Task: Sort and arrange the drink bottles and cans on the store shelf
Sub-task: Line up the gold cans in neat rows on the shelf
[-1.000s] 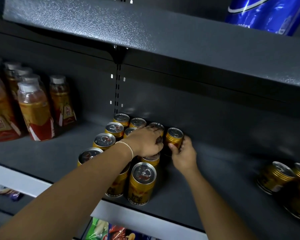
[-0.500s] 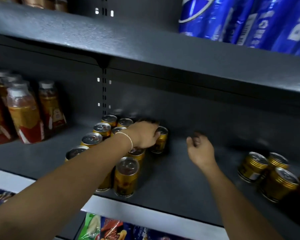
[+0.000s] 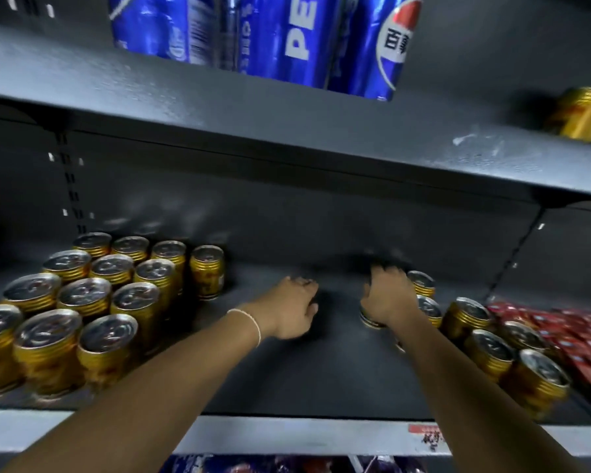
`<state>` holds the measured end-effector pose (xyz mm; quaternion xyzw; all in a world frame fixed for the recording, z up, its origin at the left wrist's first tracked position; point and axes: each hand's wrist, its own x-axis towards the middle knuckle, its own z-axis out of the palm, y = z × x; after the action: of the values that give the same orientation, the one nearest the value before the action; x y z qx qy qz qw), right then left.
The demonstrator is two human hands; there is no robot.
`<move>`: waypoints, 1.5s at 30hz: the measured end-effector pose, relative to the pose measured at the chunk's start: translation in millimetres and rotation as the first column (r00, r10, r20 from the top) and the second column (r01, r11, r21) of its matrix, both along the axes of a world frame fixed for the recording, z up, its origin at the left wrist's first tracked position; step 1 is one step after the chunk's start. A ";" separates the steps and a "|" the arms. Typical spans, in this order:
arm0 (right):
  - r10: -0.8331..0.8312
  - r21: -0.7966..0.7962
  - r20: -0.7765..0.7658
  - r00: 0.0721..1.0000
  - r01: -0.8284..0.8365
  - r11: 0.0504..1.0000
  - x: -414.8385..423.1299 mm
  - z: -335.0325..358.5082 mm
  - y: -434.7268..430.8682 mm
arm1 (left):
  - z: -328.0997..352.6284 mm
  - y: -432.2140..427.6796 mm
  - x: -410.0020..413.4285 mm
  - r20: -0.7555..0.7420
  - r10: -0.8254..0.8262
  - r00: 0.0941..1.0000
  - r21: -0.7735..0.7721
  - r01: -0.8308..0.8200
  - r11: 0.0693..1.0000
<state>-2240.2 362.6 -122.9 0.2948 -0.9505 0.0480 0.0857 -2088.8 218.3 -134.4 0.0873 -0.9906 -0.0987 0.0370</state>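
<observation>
Layout of the dark grey metal shelf (image 3: 321,380): a block of upright gold metal cans (image 3: 93,298) stands at the left and a looser cluster of gold metal cans (image 3: 488,346) at the right, with red foil packets (image 3: 567,332) further right. Between the groups, the left hand (image 3: 294,310) is over bare shelf, and the right hand (image 3: 389,295) covers one gold metal can (image 3: 371,320) at the cluster's left edge. Blue drink cans (image 3: 287,35) stand on the upper grey metal shelf (image 3: 287,131).

Upright gold cans (image 3: 116,336) cluster left and right on the dark shelf (image 3: 304,377).
</observation>
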 end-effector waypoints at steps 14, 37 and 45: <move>0.327 -0.578 0.397 0.858 -0.043 0.815 13.6 14.1 -5.1 | -27.6 15.9 -1.3 -0.049 0.136 0.989 0.375 -0.108 0.921; 0.728 -0.823 0.564 0.391 0.189 0.536 151.3 24.7 -86.3 | 23.7 -61.4 125.7 -0.224 0.332 0.917 0.630 -0.124 0.766; 0.686 -0.867 0.495 0.533 0.251 0.431 182.7 -41.9 -137.0 | 31.2 -129.3 165.9 -0.169 0.295 0.941 0.174 -0.266 0.948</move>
<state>-2057.6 225.5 -164.9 0.2895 -0.6452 0.6680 -0.2316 -1922.9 88.9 -103.1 0.2204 -0.9495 -0.1741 0.1398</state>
